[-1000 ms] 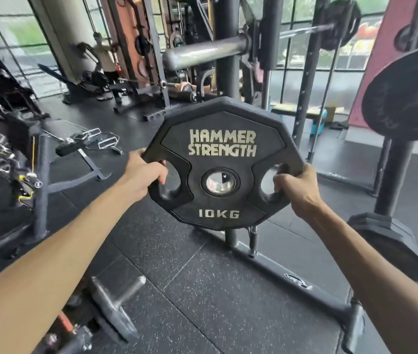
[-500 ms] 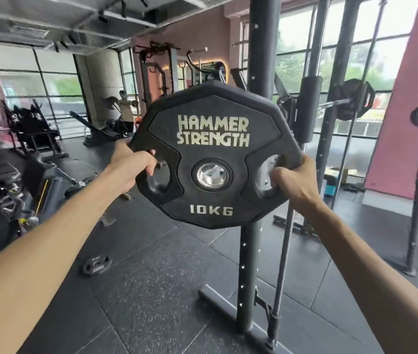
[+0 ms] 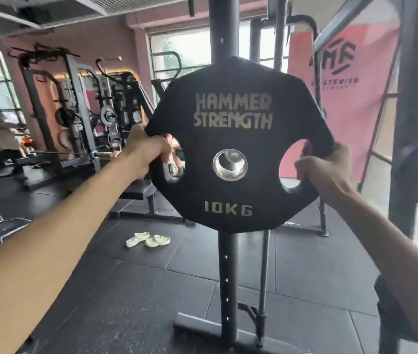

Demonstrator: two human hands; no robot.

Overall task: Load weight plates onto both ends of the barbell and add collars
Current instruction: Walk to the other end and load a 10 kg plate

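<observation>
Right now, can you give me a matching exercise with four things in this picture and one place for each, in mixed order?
Things:
1. weight plate
2. left hand
3. right hand
4. pale shoes

Places:
A. on the floor, left of the upright post
B. gripping the plate's right grip hole
C. held up in front of the post
D. gripping the plate's left grip hole

Pairs: 1-C, 2-D, 3-B, 4-A

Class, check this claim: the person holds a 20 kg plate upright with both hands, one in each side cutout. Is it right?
Not quite. In the head view the plate is marked 10KG, not 20. The rest holds: left hand and right hand each grip a side cutout, plate upright.
</observation>
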